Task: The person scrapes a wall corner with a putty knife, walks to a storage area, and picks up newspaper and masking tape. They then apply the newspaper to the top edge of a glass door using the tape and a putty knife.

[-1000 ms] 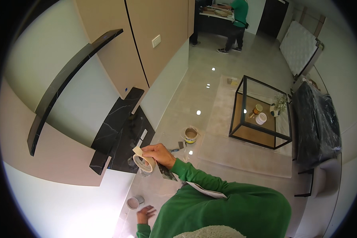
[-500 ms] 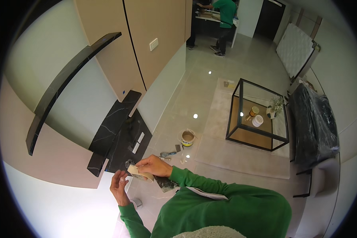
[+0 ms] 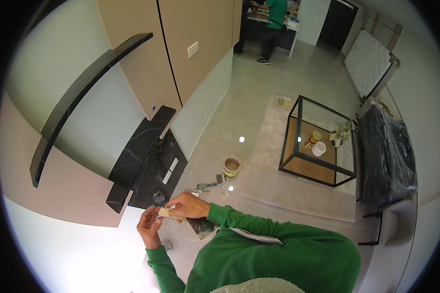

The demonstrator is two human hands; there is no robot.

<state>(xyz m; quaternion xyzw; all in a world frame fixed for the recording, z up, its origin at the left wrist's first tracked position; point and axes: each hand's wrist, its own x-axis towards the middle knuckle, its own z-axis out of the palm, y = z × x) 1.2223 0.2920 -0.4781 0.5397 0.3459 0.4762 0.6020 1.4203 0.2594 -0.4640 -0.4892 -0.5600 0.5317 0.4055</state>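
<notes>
As both pinch it, left hand, right hand, beige tape strip

A small round tub — white, brownish inside — stands on the floor beside the pale rug.

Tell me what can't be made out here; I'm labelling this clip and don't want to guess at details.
All in the head view:
- Pale strip between left hand and right hand: too small to tell its material, partly covered by fingers.
- Bucket contents: too small.
- Small tools on the floor: too small to identify.
- Person at the far counter: cut off by the top edge.
- Dark wrapped furniture: hidden under plastic.
</notes>
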